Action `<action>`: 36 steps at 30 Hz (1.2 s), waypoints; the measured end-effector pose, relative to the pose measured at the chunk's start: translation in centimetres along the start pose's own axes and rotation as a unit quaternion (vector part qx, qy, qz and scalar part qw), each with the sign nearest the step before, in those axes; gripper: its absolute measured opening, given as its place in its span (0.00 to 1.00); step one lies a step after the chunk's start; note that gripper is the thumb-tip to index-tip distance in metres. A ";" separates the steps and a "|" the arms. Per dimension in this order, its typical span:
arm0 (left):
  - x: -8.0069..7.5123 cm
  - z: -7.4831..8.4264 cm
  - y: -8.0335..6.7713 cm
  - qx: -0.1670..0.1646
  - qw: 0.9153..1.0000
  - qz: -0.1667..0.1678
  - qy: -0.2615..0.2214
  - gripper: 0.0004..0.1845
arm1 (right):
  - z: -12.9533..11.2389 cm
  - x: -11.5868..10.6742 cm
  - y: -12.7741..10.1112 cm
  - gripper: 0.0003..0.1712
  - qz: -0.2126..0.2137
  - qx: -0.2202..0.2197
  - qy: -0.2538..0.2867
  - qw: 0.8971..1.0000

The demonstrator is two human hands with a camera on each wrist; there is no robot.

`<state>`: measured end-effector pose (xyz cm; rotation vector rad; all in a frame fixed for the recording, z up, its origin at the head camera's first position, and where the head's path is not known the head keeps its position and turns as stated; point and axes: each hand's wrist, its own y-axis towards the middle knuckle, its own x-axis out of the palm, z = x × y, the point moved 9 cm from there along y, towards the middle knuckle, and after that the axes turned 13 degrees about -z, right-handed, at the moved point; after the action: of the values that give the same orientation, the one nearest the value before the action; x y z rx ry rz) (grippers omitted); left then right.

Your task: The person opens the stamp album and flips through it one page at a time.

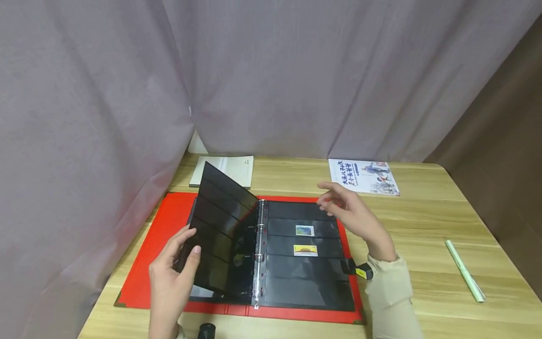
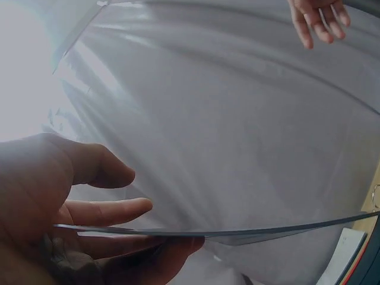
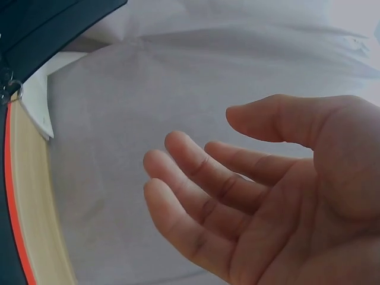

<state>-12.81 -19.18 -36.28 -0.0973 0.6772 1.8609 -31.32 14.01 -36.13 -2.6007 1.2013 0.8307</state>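
A red ring-bound stamp album (image 1: 146,263) lies spread on the table. My left hand (image 1: 169,278) holds the outer edge of a raised black stock page (image 1: 222,202), which stands tilted up left of the metal rings (image 1: 259,259). In the left wrist view the page's thin edge runs between the fingers (image 2: 113,209), and the thumb is apart from it. On the flat right page (image 1: 305,287) are a blue-green stamp (image 1: 305,230) and a yellow stamp (image 1: 305,250). My right hand (image 1: 351,214) hovers above that page's upper right corner, fingers loosely bent with nothing in them.
Behind the album, a lined notepad (image 1: 237,169) lies at the left and a white illustrated booklet (image 1: 364,176) at the right. A pale green rolled or folded item (image 1: 465,270) is on the wooden table (image 1: 440,212) at far right. Grey curtains (image 1: 271,84) hang behind the table.
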 end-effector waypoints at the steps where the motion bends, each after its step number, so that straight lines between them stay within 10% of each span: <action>1: -0.1 -0.1 -0.1 -0.001 1.000 0.002 0.002 0.21 | 0.3 0.0 0.0 0.25 0.001 0.002 -0.002 1.000; 36: -2.6 -5.7 -0.3 -0.116 0.988 0.004 0.101 0.16 | 8.8 -0.4 2.1 0.24 0.016 0.097 -0.105 0.990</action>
<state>-12.90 -24.07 -40.18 -0.4401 0.5966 1.9490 -36.79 16.02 -43.08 -2.2832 1.2009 0.9189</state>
